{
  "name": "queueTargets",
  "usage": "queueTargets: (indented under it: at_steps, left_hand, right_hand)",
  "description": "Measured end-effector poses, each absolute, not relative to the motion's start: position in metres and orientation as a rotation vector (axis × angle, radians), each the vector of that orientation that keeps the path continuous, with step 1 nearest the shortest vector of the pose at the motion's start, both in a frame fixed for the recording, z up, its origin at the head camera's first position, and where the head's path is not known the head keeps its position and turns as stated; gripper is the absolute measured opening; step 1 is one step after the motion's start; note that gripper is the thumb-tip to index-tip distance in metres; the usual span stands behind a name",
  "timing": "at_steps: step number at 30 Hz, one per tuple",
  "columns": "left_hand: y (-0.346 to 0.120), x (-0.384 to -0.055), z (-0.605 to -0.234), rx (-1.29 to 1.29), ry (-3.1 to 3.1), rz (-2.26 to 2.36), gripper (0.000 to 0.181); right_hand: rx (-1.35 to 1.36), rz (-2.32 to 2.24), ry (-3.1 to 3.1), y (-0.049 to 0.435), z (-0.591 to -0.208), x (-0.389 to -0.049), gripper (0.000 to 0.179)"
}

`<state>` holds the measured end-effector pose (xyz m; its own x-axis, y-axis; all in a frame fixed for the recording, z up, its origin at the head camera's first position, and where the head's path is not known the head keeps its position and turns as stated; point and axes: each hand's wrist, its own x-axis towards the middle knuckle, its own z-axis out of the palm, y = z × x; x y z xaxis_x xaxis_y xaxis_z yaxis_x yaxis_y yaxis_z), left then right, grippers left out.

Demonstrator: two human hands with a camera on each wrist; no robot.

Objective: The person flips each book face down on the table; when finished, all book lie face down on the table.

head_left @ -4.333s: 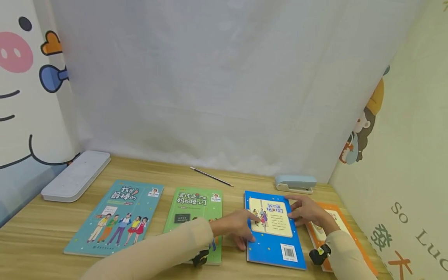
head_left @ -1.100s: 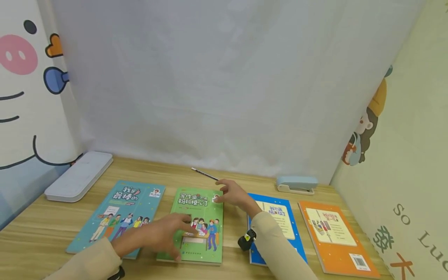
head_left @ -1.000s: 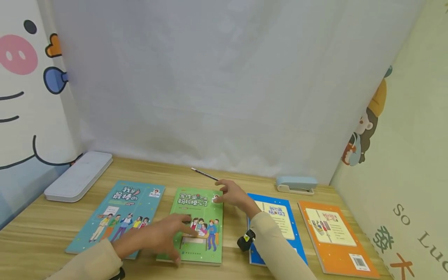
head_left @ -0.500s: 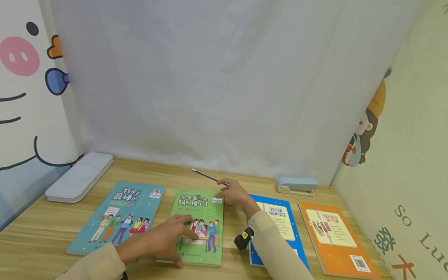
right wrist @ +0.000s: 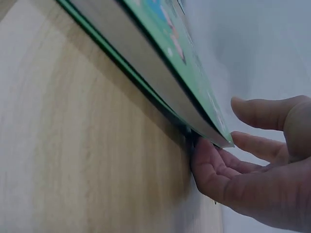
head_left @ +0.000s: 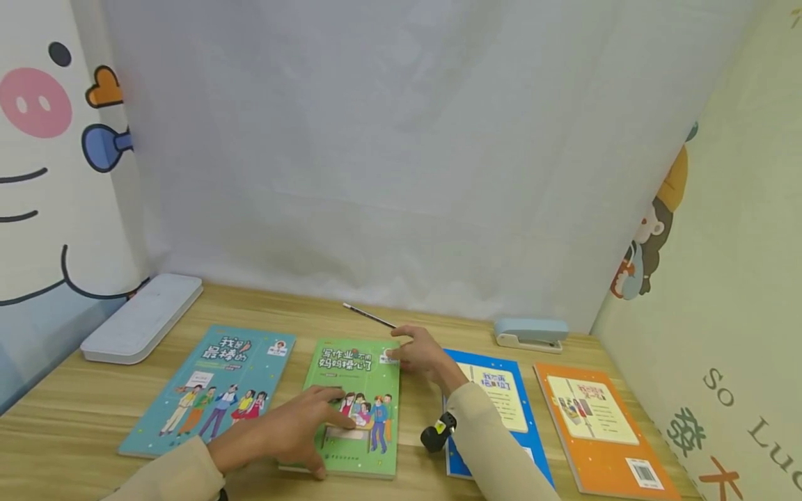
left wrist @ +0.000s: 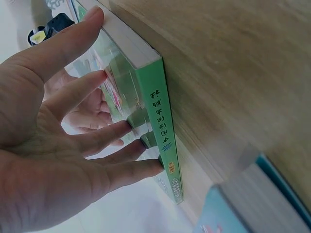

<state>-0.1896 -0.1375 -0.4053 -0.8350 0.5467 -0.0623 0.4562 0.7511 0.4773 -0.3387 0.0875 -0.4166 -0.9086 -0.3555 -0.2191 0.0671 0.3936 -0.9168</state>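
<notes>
A green book (head_left: 357,379) with cartoon children on its cover lies face up in the middle of the table. At its left side my left hand (head_left: 294,426) is spread; in the left wrist view several fingertips touch the cover near the green spine, while the thumb reaches toward the near edge. My right hand (head_left: 425,353) is at the book's far right corner. In the right wrist view its lower fingers (right wrist: 209,167) touch that corner from the side and below, with the thumb (right wrist: 262,112) held away from the cover.
A teal book (head_left: 213,390) lies to the left, a blue book (head_left: 501,410) and an orange book (head_left: 601,431) to the right. Behind are a pencil (head_left: 370,315), a pale blue stapler (head_left: 531,332) and a white case (head_left: 143,316). A pale curtain (head_left: 388,153) closes off the back.
Both hands have left the blue book for the green one, and the orange book is now uncovered. Over the last second the hands have barely shifted at the green book.
</notes>
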Motion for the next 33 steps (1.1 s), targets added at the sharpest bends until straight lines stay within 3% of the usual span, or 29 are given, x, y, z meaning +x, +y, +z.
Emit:
queueTargets:
  at_steps: [23,33]
  left_hand:
    - [-0.1405,-0.1902,-0.4037,0.788,2.709,0.660,0.067]
    - [-0.1457,-0.1919,-0.4014,0.801,2.691,0.704,0.057]
  right_hand:
    - [-0.290,-1.480,2.169,0.0899,-0.4192,-0.3336,0.056]
    - [-0.315,-1.607,2.041,0.0975,-0.4224,-0.3367,0.053]
